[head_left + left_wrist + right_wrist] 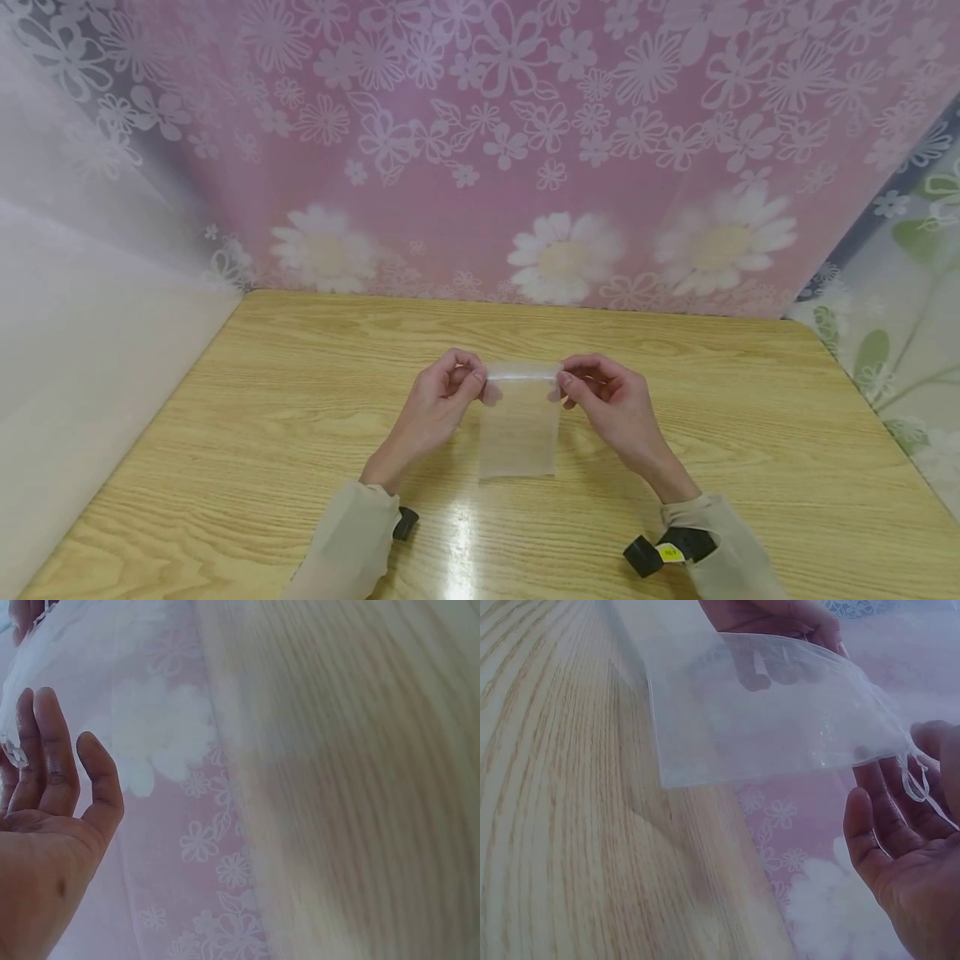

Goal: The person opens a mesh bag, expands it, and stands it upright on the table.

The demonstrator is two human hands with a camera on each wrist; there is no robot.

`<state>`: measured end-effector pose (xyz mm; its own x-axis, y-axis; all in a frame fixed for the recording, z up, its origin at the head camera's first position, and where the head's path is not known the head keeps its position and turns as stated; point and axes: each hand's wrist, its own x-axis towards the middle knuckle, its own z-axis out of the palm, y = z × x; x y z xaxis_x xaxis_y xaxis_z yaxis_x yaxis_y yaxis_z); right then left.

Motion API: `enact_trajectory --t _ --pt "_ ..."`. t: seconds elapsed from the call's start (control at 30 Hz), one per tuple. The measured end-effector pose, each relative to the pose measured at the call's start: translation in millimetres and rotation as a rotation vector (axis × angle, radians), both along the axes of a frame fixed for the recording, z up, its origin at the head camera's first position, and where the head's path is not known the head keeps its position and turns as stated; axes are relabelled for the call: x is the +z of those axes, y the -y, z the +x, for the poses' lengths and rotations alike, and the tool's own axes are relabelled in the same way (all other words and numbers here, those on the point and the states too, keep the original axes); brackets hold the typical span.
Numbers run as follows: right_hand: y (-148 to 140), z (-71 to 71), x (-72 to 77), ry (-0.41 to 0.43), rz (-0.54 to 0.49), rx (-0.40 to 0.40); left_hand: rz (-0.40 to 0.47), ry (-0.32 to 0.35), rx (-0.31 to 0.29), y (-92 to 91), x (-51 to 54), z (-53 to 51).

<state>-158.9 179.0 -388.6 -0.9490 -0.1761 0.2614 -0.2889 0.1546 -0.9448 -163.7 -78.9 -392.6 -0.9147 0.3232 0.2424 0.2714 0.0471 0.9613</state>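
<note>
left hand [431, 396] and right hand [617, 404] both grip the small sheer bag [517, 433], each pinching one corner of its top edge between thumb and fingers. the bag hangs flat between them, above the wooden table [262, 450]; a thin string [906, 784] loops at the corner by the right hand. the step in hand looks like holding the bag's top edge taut. the next move probably calls for a light, even pull, since the cloth looks flimsy.
</note>
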Motion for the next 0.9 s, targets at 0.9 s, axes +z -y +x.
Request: enact_trajectory --t 0.9 --pt "-15 -6.5 6.9 0.036 0.075 0.263 0.036 0.073 -0.146 -3.5 6.2 0.9"
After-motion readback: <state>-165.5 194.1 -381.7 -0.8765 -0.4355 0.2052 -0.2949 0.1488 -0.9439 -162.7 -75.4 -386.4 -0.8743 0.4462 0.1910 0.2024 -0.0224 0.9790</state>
